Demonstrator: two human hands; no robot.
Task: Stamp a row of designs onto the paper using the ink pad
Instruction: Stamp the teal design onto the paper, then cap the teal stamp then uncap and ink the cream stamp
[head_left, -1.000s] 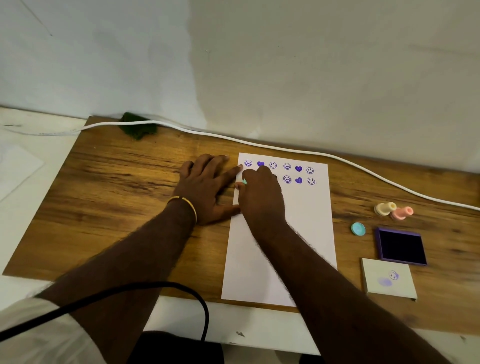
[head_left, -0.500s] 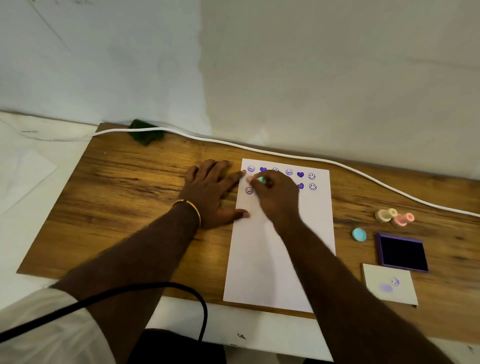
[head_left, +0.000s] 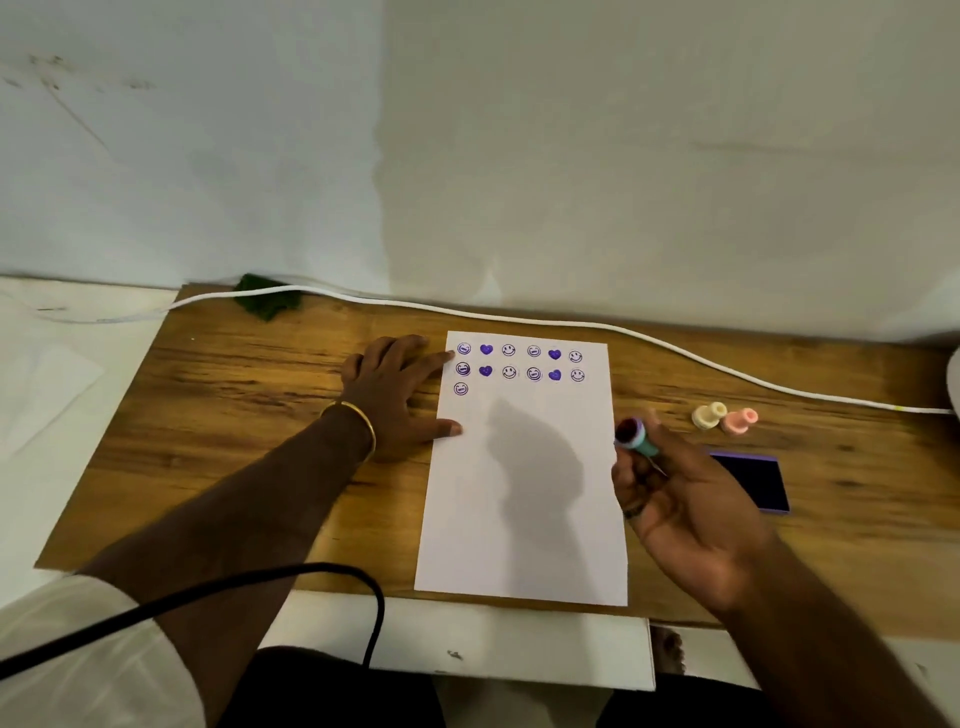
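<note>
A white sheet of paper lies on the wooden table. It carries two full rows of purple smileys and hearts, plus one smiley at the left of a third row. My left hand lies flat on the table, with fingertip and thumb touching the paper's left edge. My right hand is raised past the paper's right edge and holds a teal stamp, its inked purple face turned up and left. The purple ink pad sits open just right of that hand, partly hidden by it.
A cream stamp and a pink stamp lie behind the ink pad. A white cable runs along the table's back edge, past a green object. A black cord crosses my left arm.
My right hand lifted the teal stamp off the paper's upper left and carried it right, toward the ink pad. A new smiley shows in the third row. The left hand stayed put.
</note>
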